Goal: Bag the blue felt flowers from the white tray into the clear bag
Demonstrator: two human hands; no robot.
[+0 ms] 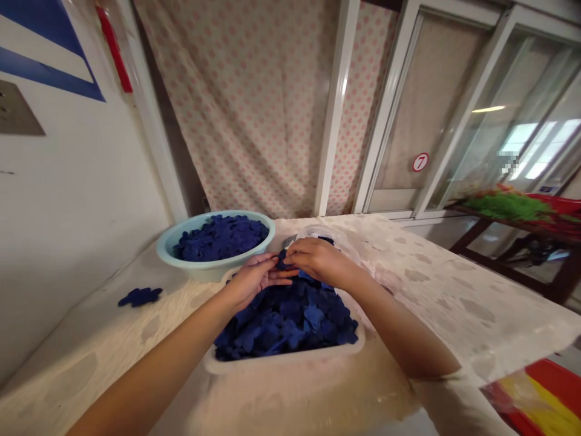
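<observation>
My left hand [256, 278] and my right hand [320, 260] meet above a white tray [290, 362] heaped with dark blue fabric flower pieces [281, 324]. Between the fingertips of both hands is a small dark blue flower piece [282, 260], partly hidden by the fingers. The left thumb and index finger pinch it from the left, while the other left fingers stretch out below. From the right, the right fingers close on the same piece.
A light blue basin [213, 266] full of blue flower pieces stands behind the tray to the left. One loose blue piece [140, 297] lies on the patterned tablecloth [436, 290]. Clear plastic [349, 245] sits behind my right hand. A side table with green material [508, 206] is at the right.
</observation>
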